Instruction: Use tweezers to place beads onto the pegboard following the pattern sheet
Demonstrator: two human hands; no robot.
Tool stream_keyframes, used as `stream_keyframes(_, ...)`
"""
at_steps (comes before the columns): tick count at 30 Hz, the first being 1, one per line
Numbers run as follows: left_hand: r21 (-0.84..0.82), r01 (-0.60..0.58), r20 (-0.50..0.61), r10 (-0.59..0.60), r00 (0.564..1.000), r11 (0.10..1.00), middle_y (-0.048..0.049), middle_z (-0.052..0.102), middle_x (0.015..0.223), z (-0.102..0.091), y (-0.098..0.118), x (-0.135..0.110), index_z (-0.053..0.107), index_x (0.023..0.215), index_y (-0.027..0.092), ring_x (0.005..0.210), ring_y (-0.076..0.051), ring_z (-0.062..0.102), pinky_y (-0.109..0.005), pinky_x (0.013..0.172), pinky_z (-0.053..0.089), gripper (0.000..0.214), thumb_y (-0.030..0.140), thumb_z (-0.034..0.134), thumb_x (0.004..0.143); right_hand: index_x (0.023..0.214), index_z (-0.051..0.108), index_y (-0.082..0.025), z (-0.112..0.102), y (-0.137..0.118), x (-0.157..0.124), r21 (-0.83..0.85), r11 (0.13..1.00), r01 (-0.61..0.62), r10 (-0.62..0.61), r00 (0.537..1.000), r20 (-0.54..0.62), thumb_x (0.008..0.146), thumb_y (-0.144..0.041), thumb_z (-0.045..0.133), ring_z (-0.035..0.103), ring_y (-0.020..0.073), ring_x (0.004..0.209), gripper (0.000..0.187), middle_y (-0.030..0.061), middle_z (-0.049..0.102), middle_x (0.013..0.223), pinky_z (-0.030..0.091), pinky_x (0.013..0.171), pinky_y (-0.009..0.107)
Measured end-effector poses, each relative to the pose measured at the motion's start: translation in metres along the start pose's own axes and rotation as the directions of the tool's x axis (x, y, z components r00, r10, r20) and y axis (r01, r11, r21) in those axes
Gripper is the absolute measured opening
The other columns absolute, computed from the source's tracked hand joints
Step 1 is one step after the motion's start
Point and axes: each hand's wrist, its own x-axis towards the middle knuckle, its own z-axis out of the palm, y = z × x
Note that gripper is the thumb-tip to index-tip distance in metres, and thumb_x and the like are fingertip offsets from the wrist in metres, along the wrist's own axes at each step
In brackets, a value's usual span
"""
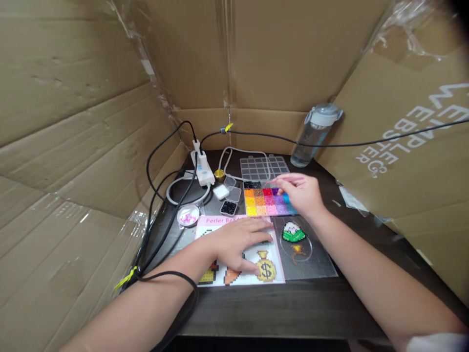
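My left hand (239,238) lies with spread fingers on a printed Perler bead pattern sheet (252,277), its thumb beside the picture of a yellow money bag. Pink tweezers (275,180) are pinched in my right hand (306,194), their tip over the dark beads at the back of the bead box (259,200). That box is sorted into colored compartments. To the right of the sheet, a clear pegboard (322,268) bears a green and white bead figure (293,232) and a small yellow and brown one (298,250). Whether the tweezers hold a bead is too small to tell.
Small boxes of black beads (229,208) and white beads (221,191) stand behind the sheet. A round dish (188,215) holds pink beads. A power strip (203,168) and black cables (149,166) lie at left. A bottle (315,134) leans near the cardboard walls (278,58).
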Motion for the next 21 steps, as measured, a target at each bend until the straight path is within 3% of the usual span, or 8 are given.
stream_keyframes(4, 0.032, -0.005, 0.008, 0.004, 1.0, 0.999, -0.0213, 0.039, 0.168, -0.001, 0.0, 0.003, 0.059, 0.146, 0.015, 0.156, -0.043, 0.037, -0.062, 0.127, 0.033, 0.084, 0.061, 0.078, 0.079, 0.082, 0.082, -0.019, -0.03, -0.029, -0.019, 0.103, 0.983, 0.152, -0.141, 0.984, -0.113, 0.08, -0.032, 0.086, 0.065, 0.0131, 0.055, 0.014, 0.0078, 0.082, 0.085, 0.056, 0.053, 0.028)
stream_keyframes(7, 0.04, -0.017, -0.001, 0.017, 1.0, 0.999, -0.0208, 0.039, 0.168, -0.001, -0.002, 0.004, 0.058, 0.147, 0.016, 0.155, -0.042, 0.039, -0.062, 0.127, 0.035, 0.081, 0.057, 0.078, 0.08, 0.084, 0.083, -0.022, -0.053, -0.036, -0.052, 0.138, 0.979, 0.147, -0.134, 0.986, -0.101, 0.081, -0.029, 0.087, 0.065, 0.0124, 0.055, 0.009, 0.0056, 0.082, 0.086, 0.058, 0.055, 0.029)
stream_keyframes(13, 0.08, -0.009, 0.025, 0.007, 1.0, 0.997, -0.0203, 0.037, 0.169, -0.002, -0.001, 0.005, 0.058, 0.147, 0.017, 0.156, -0.042, 0.038, -0.061, 0.126, 0.036, 0.082, 0.058, 0.08, 0.079, 0.088, 0.085, -0.022, -0.084, -0.013, -0.117, 0.087, 0.995, -0.043, 0.052, 0.993, -0.103, 0.084, -0.029, 0.087, 0.068, 0.0134, 0.056, 0.008, 0.0066, 0.083, 0.086, 0.061, 0.06, 0.029)
stream_keyframes(21, 0.099, -0.008, 0.031, 0.005, 1.0, 0.995, -0.0194, 0.036, 0.17, -0.004, -0.003, 0.004, 0.056, 0.148, 0.019, 0.157, -0.042, 0.036, -0.064, 0.125, 0.037, 0.079, 0.06, 0.075, 0.083, 0.081, 0.084, -0.018, -0.111, 0.018, -0.133, 0.084, 0.988, -0.126, 0.145, 0.952, -0.268, 0.08, -0.031, 0.088, 0.065, 0.0131, 0.054, 0.014, 0.0115, 0.082, 0.085, 0.058, 0.054, 0.026)
